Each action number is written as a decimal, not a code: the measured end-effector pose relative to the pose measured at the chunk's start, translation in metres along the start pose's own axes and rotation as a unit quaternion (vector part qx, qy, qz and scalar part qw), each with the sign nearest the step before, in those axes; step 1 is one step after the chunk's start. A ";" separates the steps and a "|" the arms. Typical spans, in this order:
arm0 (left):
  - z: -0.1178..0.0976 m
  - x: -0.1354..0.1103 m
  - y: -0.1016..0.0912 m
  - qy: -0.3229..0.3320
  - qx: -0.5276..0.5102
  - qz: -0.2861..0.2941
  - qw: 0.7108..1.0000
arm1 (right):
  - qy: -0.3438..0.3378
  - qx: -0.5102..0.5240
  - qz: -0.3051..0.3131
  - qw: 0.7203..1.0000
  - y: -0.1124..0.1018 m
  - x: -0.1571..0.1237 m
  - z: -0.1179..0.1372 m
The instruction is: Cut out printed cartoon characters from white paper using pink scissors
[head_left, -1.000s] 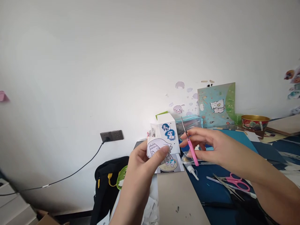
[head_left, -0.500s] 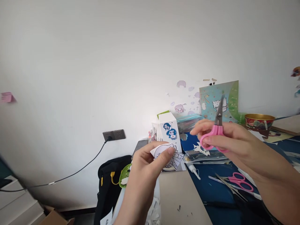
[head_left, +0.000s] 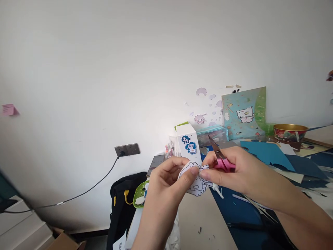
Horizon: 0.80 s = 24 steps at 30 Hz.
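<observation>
My left hand pinches a small white paper cut-out of a line-drawn cartoon figure between thumb and fingers, held up in front of me. My right hand is closed round small pink-handled scissors, whose blades point up and to the left. The right thumb and forefinger also touch the right edge of the cut-out. Both hands meet above the near left corner of the desk.
A white box with two blue cartoon stickers stands behind the hands. Blue paper sheets, a patterned card, a gold bowl and a glue bottle lie on the desk. A black bag and a wall socket with cable are at left.
My right hand brought the scissors down from upright and moved left to meet the cut-out. My left hand shifted slightly right and lowered the paper. The view tilted slightly.
</observation>
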<state>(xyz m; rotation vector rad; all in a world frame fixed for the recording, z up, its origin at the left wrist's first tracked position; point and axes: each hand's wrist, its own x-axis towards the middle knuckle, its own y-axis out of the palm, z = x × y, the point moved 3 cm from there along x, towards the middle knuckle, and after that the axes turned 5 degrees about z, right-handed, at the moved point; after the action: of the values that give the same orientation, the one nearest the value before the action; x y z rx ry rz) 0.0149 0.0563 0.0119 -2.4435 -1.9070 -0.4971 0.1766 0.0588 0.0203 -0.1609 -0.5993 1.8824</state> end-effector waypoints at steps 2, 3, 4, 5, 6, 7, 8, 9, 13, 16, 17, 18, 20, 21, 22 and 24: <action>0.001 0.000 -0.001 -0.002 0.018 0.017 1.000 | 0.006 -0.005 0.000 1.000 0.002 -0.002 0.002; 0.001 0.000 -0.001 -0.003 0.027 0.023 0.999 | 0.007 -0.007 -0.001 1.000 0.002 -0.004 0.003; 0.001 0.001 -0.002 -0.003 0.035 0.028 0.999 | 0.009 -0.013 -0.002 1.000 0.003 -0.005 0.003; 0.001 0.001 -0.003 -0.001 0.044 0.030 0.999 | 0.011 -0.020 -0.002 1.000 0.003 -0.006 0.004; 0.001 0.001 -0.004 0.002 0.054 0.029 0.998 | 0.009 -0.029 -0.002 1.000 0.002 -0.007 0.004; 0.000 0.001 -0.005 0.006 0.066 0.029 0.997 | 0.005 -0.036 -0.002 0.999 0.001 -0.008 0.003; -0.001 0.001 -0.006 0.012 0.078 0.026 0.997 | -0.004 -0.036 -0.007 0.999 -0.002 -0.009 0.002; -0.002 0.001 -0.006 0.020 0.088 0.023 0.996 | -0.020 -0.027 -0.007 0.999 -0.006 -0.010 0.001; -0.005 0.000 -0.008 0.029 0.097 0.007 0.995 | -0.113 0.022 0.023 0.993 -0.024 -0.018 -0.006; -0.005 0.001 -0.009 0.022 0.094 -0.001 0.995 | -0.059 -0.021 -0.024 0.998 -0.037 -0.018 -0.015; -0.005 0.001 -0.009 0.022 0.091 -0.001 0.996 | -0.036 -0.023 -0.024 0.999 -0.038 -0.016 -0.018; -0.006 0.001 -0.009 0.023 0.087 0.000 0.996 | -0.032 -0.013 -0.007 0.999 -0.037 -0.014 -0.019; -0.006 0.002 -0.009 0.027 0.078 0.000 0.997 | -0.040 0.016 0.029 0.999 -0.033 -0.008 -0.020; -0.006 0.002 -0.009 0.030 0.072 0.001 0.997 | -0.043 0.023 0.039 0.998 -0.030 -0.006 -0.021; -0.006 0.002 -0.010 0.032 0.065 0.001 0.997 | -0.040 0.020 0.043 0.998 -0.027 -0.003 -0.021; -0.007 0.002 -0.010 0.034 0.053 0.006 0.998 | -0.026 0.000 0.040 0.999 -0.021 0.001 -0.019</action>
<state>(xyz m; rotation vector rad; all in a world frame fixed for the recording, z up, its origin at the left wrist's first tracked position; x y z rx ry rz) 0.0042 0.0600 0.0170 -2.3390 -1.8426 -0.4603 0.2009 0.0716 0.0136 -0.1387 -0.6368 1.9682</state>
